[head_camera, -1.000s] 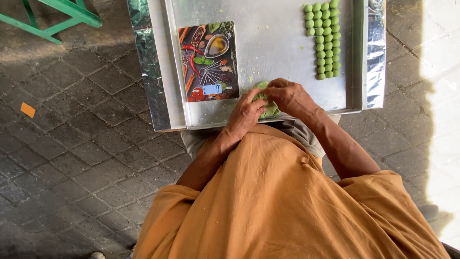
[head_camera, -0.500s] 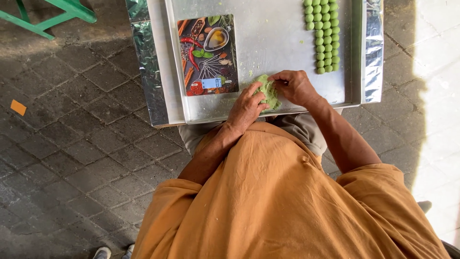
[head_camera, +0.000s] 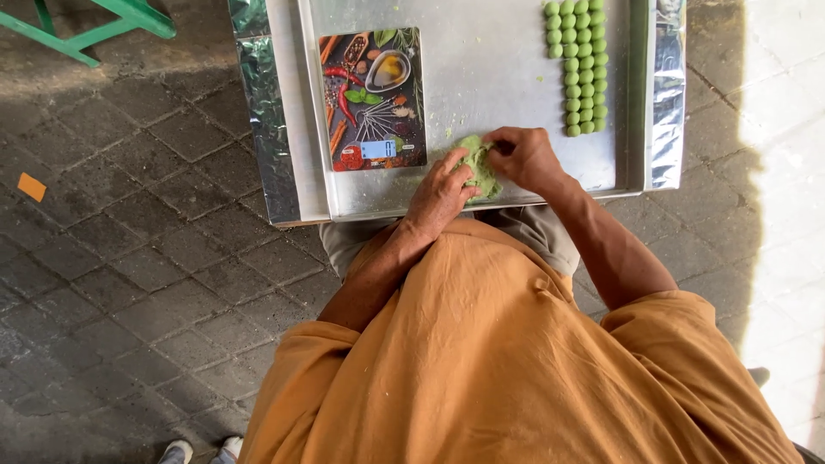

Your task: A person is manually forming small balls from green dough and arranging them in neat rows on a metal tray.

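Observation:
A lump of green dough [head_camera: 478, 165] rests on a metal tray [head_camera: 507, 60] near its front edge. My left hand [head_camera: 440, 193] cups the dough from the left and below. My right hand [head_camera: 526, 157] pinches the dough's upper right side with curled fingers. Several small green dough balls [head_camera: 577, 62] lie in neat rows at the tray's far right. A flat kitchen scale [head_camera: 372, 97] with a picture of spices and vegetables on it sits on the tray's left part.
The tray lies on a foil-covered surface [head_camera: 260, 103] over my lap. Grey paving stones [head_camera: 120, 258] surround me. A green metal frame [head_camera: 103, 26] stands at the top left. An orange scrap [head_camera: 32, 186] lies on the ground.
Both hands and the dough have shifted a little farther onto the tray. The right hand now pinches at the dough's top instead of covering it.

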